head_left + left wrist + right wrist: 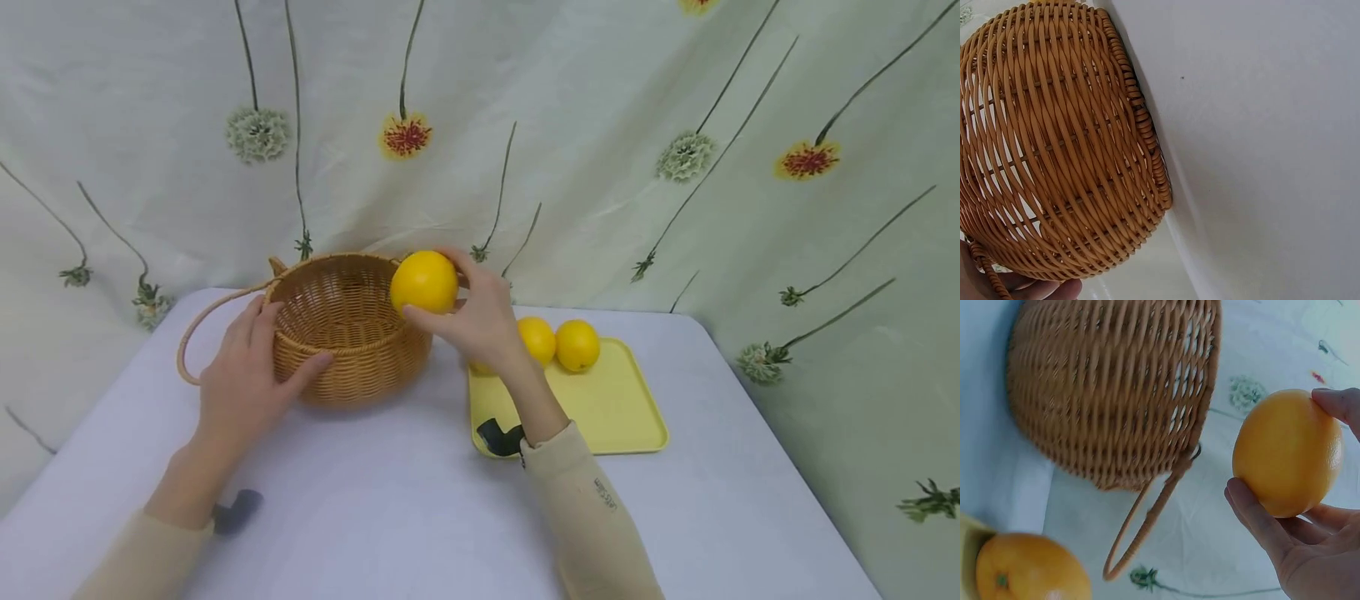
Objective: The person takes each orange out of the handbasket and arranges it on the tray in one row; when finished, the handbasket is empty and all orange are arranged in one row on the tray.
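A round wicker basket (360,379) stands at the back left of the table. My left hand (243,375) grips its left side, thumb against the front wall; in the left wrist view the fingertips (1067,290) show beside the basket's weave (1054,137). Between the thumb and fingers of my right hand (483,315) is a yellow-orange orange (424,285), held up at the basket's right rim. The right wrist view has this orange (1288,453) clear of the basket wall (1110,387), near the rim.
On a yellow tray (611,417) right of the basket lie more oranges (577,345), one mostly hidden by my right wrist. A loop handle (213,312) hangs out on the basket's left, another handle (1154,515) on its right. Flowered cloth (585,167) hangs behind the table.
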### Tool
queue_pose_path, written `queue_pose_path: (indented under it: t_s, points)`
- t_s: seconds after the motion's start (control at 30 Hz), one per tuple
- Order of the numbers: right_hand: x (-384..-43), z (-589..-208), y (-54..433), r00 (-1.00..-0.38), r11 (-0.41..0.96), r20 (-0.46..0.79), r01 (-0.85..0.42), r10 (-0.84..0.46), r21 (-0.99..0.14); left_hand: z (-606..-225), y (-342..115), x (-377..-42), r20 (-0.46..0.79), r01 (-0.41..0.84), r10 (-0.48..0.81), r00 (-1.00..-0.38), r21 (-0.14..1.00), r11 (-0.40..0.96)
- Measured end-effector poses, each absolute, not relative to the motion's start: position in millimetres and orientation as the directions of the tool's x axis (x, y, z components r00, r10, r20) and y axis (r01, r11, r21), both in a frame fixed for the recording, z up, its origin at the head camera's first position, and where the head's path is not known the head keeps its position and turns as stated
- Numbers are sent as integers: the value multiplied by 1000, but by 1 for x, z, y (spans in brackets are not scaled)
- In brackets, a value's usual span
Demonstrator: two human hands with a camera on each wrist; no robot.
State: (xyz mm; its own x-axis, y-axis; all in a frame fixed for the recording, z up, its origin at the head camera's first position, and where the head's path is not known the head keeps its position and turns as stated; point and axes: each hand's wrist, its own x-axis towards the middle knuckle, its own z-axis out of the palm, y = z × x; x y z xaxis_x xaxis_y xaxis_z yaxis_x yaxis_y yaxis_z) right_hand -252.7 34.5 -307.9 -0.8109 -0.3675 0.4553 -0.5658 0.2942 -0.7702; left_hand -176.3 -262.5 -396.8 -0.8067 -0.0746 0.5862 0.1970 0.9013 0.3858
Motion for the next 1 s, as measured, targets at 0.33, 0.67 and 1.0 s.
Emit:
queue_pose_path:
  t_s: [0.33, 0.67, 1.0]
  points:
    - [-264, -316, 86, -864, 387, 408, -499, -295, -775, -399, -261, -179, 580, 206, -70, -812, 397, 894]
    - [-273, -324, 140, -898, 432, 375, -440, -232, -787, -404, -263, -179, 596, 212, -75, -800, 398, 893]
    - [-285, -325, 207, -955, 534, 282, -288, -95, -795, -402, -259, -179, 597, 212, -74, -799, 394, 894]
